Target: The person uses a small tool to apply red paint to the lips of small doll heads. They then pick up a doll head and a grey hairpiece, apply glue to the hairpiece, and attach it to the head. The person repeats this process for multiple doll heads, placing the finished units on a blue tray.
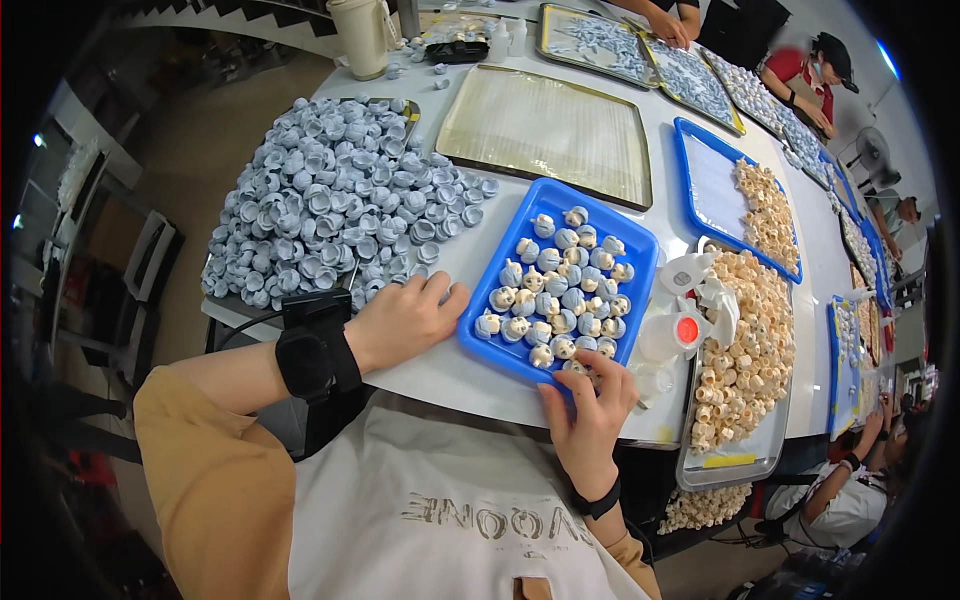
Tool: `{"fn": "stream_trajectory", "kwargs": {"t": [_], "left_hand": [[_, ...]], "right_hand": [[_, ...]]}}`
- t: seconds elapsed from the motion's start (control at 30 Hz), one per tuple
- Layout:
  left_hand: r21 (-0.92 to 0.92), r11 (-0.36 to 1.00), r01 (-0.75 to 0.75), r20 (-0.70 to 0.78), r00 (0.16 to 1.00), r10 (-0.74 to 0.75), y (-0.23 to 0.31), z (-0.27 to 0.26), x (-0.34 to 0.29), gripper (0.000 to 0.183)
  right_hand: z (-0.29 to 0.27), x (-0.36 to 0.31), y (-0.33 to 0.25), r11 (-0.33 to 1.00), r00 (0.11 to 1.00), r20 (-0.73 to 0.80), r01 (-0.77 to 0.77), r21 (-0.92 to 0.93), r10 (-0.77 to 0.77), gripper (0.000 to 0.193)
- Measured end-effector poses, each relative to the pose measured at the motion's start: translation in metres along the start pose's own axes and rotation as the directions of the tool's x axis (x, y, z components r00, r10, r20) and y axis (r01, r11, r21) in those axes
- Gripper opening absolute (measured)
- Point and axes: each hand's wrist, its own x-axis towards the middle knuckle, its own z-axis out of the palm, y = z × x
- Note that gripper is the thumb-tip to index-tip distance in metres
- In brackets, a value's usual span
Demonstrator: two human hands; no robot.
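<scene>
A blue tray (642,262) in front of me holds rows of small doll heads (566,277), cream faces with light-blue hair. At its near edge, my right hand (592,410) has its fingers bent around a doll head (575,367), partly hidden under them. My left hand (408,318) rests by the tray's left side, its fingers loosely bent and slightly apart, with fingertips partly hidden; I see nothing in it. A large heap of hollow light-blue shells (330,200) lies just beyond it. Right of the tray, many hollow cream head pieces (745,350) fill a metal tray (735,470).
Between tray and cream pieces stand a white bottle (685,272) and a translucent container (668,335) with a red-orange top. Farther off are a shallow yellowish tray (545,125), another blue tray (715,190) with cream pieces and a tall cream jug (358,38). Other people work along the table.
</scene>
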Motion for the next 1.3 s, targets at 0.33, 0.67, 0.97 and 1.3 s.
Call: {"fn": "stream_trajectory", "kwargs": {"t": [0.33,0.67,0.97,1.3], "left_hand": [[0.149,0.981,0.122,-0.030,0.993,-0.118,0.004,0.003,0.007,0.027],[-0.597,0.745,0.297,-0.142,0.875,-0.463,-0.010,-0.080,0.025,0.022],[-0.292,-0.945,0.150,0.506,0.862,-0.019,0.040,-0.102,-0.050,0.037],[0.104,-0.988,-0.117,0.585,0.811,-0.034,0.053,-0.046,-0.053,0.044]], "right_hand": [[0.002,-0.001,0.002,0.999,0.999,-0.025,0.032,-0.007,-0.032,0.021],[0.004,-0.001,0.005,1.000,0.999,-0.038,0.029,-0.007,-0.030,0.021],[0.009,-0.004,0.000,0.998,0.993,-0.110,0.055,0.017,-0.053,0.022],[-0.079,-0.009,-0.003,0.964,0.980,-0.134,0.174,0.204,-0.148,0.028]]}}
